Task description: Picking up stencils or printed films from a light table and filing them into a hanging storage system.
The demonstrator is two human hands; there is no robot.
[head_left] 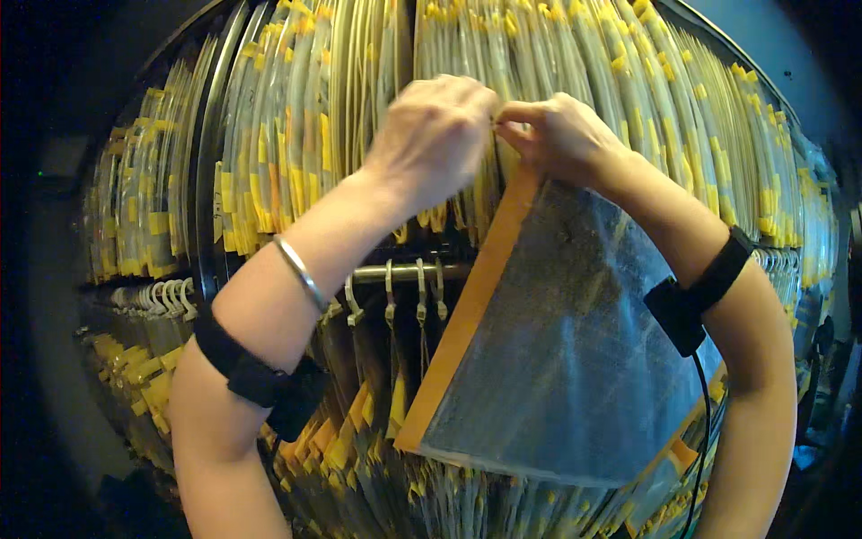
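My left hand (pixel 435 139) is raised in front of the upper row of hanging sleeves. Its fingers are curled closed close to my right fingertips, and what they hold is hidden. My right hand (pixel 566 139) has thumb and forefinger pinched together, with a small dark bit at their tips. Below it hangs a large dark blue-grey sheet (pixel 566 350), glossy as if covered in plastic, with an orange-tan strip (pixel 467 328) along its left edge. The sheet slants down to the right, and its upper corner disappears behind my right hand, which appears to hold it.
Tightly packed clear sleeves with yellow tape (pixel 278 135) fill the upper rack. Beneath runs a metal rail (pixel 409 271) with pale hooks (pixel 390 301), and more taped sheets (pixel 359 449) hang below. A dark upright post (pixel 205 198) stands left. A cable (pixel 705 422) trails from my right armband.
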